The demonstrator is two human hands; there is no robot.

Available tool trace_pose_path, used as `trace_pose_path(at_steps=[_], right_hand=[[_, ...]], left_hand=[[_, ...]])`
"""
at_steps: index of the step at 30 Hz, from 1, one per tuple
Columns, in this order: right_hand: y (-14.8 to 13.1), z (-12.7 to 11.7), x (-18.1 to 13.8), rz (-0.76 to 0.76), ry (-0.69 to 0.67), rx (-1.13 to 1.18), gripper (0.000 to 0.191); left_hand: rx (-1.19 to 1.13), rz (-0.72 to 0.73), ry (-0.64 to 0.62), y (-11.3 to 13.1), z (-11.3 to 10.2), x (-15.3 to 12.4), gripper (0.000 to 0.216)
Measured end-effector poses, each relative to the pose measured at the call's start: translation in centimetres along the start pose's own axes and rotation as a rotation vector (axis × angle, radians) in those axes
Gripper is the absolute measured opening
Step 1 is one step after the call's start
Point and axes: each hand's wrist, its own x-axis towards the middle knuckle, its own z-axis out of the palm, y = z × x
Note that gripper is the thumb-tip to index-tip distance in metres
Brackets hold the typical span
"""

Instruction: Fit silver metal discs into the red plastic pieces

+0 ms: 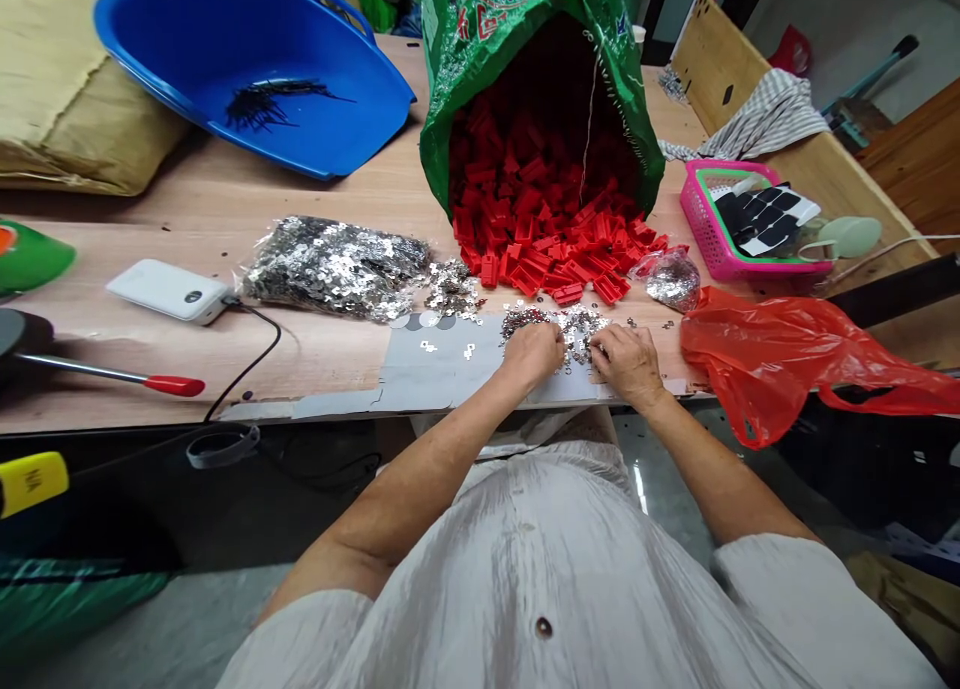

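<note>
My left hand [534, 354] and my right hand [627, 361] rest side by side at the table's front edge, fingers curled down into a small heap of tiny silver metal pieces [571, 325]. What each hand pinches is too small to make out. Just beyond the heap, red plastic parts [551, 244] spill out of a green woven sack [480, 59] lying on its side. A clear bag of more silver pieces [334, 267] lies to the left, and a smaller bag of them [673, 279] sits to the right.
A blue basin [187, 29] with dark thin pieces stands at back left. A white power bank [166, 289] with a black cable and a red-tipped rod [172, 385] lie at left. A pink basket [705, 231] and a red plastic bag [780, 354] sit at right.
</note>
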Motion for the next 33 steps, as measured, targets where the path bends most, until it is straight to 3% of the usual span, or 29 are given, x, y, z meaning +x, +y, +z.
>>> trace_pose_path(at_steps=[6,15,21,33], right_hand=[[-0.4,-0.4,-1.1,-0.055,-0.059,0.026,0.013],[2.4,-1.1,-1.8,0.151,0.016,0.182,0.020],[3.2,-1.2,-3.1,0.156,-0.053,0.295,0.023],[2.6,0.1,-2.3,0.172,0.061,0.460,0.018]], left_hand=[[-0.036,0.035,0.015,-0.1,0.0,-0.8,0.027],[0.027,0.133,-0.035,1.0,0.8,-1.8,0.030],[0.041,0.141,-0.034,0.7,1.1,-2.0,0.027],[0.068,0.165,-0.016,2.1,1.4,-1.3,0.034]])
